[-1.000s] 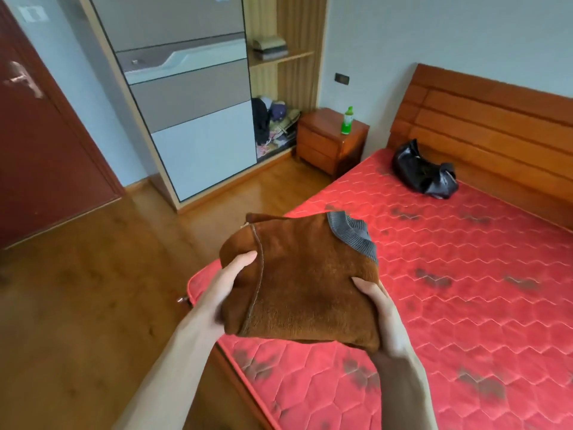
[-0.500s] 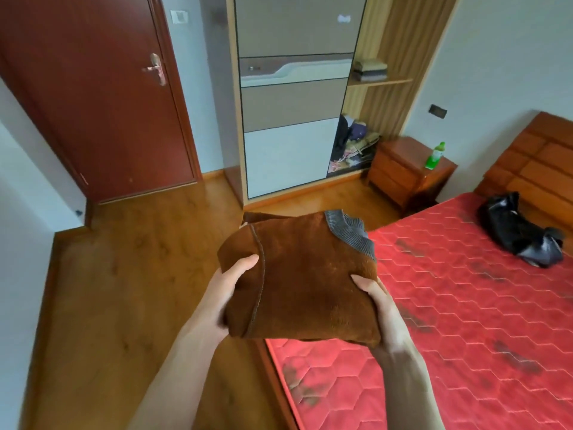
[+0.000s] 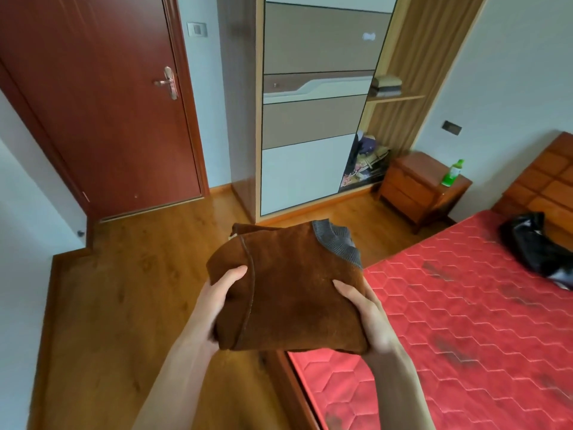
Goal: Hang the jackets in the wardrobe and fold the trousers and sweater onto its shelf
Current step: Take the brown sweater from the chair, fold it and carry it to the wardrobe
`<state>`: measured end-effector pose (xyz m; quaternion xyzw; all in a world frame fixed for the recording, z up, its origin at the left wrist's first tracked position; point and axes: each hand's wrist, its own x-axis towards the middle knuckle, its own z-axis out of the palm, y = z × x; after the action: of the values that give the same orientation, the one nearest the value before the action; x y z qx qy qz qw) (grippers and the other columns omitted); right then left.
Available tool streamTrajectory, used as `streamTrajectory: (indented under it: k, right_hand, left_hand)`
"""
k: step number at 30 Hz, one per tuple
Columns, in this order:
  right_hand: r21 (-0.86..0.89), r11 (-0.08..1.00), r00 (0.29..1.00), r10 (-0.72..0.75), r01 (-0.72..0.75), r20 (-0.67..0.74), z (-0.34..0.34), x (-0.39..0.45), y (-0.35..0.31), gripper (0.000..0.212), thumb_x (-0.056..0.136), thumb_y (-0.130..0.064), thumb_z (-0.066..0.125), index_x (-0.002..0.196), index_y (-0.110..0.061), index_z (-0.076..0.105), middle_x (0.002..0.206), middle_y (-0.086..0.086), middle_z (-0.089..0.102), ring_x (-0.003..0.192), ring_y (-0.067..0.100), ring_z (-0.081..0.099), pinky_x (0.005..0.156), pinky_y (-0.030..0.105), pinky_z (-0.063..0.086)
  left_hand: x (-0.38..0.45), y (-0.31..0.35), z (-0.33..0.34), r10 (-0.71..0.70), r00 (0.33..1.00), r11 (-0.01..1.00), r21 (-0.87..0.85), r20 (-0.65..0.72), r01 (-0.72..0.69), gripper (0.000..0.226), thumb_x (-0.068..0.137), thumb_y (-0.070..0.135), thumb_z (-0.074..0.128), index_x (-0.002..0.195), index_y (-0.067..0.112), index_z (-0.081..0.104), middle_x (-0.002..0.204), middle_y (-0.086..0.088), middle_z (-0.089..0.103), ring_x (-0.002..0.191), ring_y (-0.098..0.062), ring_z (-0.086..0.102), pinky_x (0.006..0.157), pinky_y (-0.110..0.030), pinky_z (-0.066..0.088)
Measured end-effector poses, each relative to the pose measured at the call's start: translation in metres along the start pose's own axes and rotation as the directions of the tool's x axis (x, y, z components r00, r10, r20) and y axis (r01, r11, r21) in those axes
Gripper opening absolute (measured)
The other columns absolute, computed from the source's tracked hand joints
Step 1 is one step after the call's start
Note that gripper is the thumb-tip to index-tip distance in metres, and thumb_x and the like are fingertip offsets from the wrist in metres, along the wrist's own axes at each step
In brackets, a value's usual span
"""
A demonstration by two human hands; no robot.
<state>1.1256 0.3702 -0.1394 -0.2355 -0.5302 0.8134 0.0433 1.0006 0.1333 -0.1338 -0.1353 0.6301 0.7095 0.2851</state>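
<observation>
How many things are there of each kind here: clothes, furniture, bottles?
Clothes: 3 (brown sweater in both hands, black jacket on bed, folded pile on shelf)
Furniture: 3 (wardrobe, nightstand, bed)
Bottles: 1 (green bottle)
Total: 7

The fingers of both hands are hidden under the folded brown fleece sweater (image 3: 294,293). At right, the frame edge cuts the crumpled black jacket (image 3: 536,248) and red quilted mattress (image 3: 465,336). The clothes heaped in the wardrobe's open compartment (image 3: 366,159) are too small to identify.
</observation>
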Motion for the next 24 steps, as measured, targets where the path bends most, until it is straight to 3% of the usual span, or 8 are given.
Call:
streamTrajectory:
  k: [4, 8, 13, 16, 19, 24]
  right_hand:
    - [-0.023, 1.000, 1.000, -0.018, 0.018, -0.007, 0.016, 0.033, -0.007, 0.057, 0.078, -0.041, 0.089, 0.131, -0.034, 0.068, 0.128, 0.012, 0.074, 0.112, 0.038, 0.073, 0.083, 0.049, 0.062]
    - [0.004, 1.000, 1.000, -0.017, 0.017, -0.023, 0.032, 0.072, -0.011, 0.056, 0.076, -0.042, 0.090, 0.127, -0.035, 0.070, 0.124, 0.012, 0.075, 0.108, 0.039, 0.075, 0.078, 0.048, 0.063]
    - [0.031, 0.997, 0.997, -0.063, 0.064, -0.039, 0.050, 0.147, -0.024, 0.057, 0.076, -0.040, 0.090, 0.129, -0.034, 0.069, 0.123, 0.014, 0.075, 0.108, 0.039, 0.074, 0.079, 0.048, 0.062]
    - [0.045, 0.995, 0.995, -0.088, 0.091, -0.054, 0.056, 0.203, -0.040, 0.061, 0.077, -0.042, 0.090, 0.133, -0.034, 0.066, 0.125, 0.015, 0.074, 0.109, 0.040, 0.074, 0.083, 0.052, 0.062]
    - [0.051, 0.994, 0.993, -0.098, 0.102, -0.065, 0.059, 0.253, -0.063, 0.062, 0.077, -0.045, 0.090, 0.133, -0.037, 0.065, 0.126, 0.012, 0.074, 0.110, 0.039, 0.074, 0.086, 0.055, 0.061]
    - [0.056, 0.986, 0.983, -0.149, 0.156, -0.104, 0.067, 0.323, -0.107, 0.057, 0.077, -0.045, 0.089, 0.129, -0.036, 0.068, 0.124, 0.013, 0.075, 0.110, 0.038, 0.074, 0.085, 0.052, 0.062]
  left_hand:
    - [0.028, 0.016, -0.008, -0.011, 0.999, 0.998, -0.054, 0.043, 0.013, 0.032, 0.089, 0.050, 0.075, 0.112, 0.030, 0.065, 0.103, -0.005, 0.078, 0.098, -0.033, 0.073, 0.063, -0.036, 0.062]
    - [0.068, 0.043, -0.010, -0.025, 0.998, 0.999, -0.041, 0.061, 0.027, 0.039, 0.090, 0.050, 0.074, 0.121, 0.031, 0.062, 0.116, -0.006, 0.074, 0.106, -0.036, 0.071, 0.082, -0.044, 0.061]
    - [0.140, 0.082, -0.008, -0.034, 0.997, 0.999, -0.027, 0.066, 0.036, 0.045, 0.087, 0.053, 0.076, 0.125, 0.030, 0.065, 0.111, -0.006, 0.078, 0.102, -0.036, 0.074, 0.069, -0.041, 0.064]
    - [0.190, 0.117, 0.002, -0.028, 0.997, 0.999, -0.022, 0.067, 0.030, 0.053, 0.085, 0.052, 0.078, 0.131, 0.027, 0.065, 0.111, -0.007, 0.079, 0.102, -0.037, 0.074, 0.070, -0.044, 0.065]
    - [0.236, 0.157, 0.018, -0.027, 0.997, 1.000, 0.000, 0.079, 0.027, 0.058, 0.083, 0.052, 0.080, 0.132, 0.025, 0.063, 0.110, -0.008, 0.078, 0.099, -0.036, 0.074, 0.058, -0.039, 0.062]
    - [0.303, 0.217, 0.043, -0.016, 0.993, 0.999, 0.032, 0.117, 0.012, 0.058, 0.083, 0.054, 0.078, 0.130, 0.025, 0.062, 0.111, -0.008, 0.075, 0.095, -0.035, 0.073, 0.052, -0.035, 0.060]
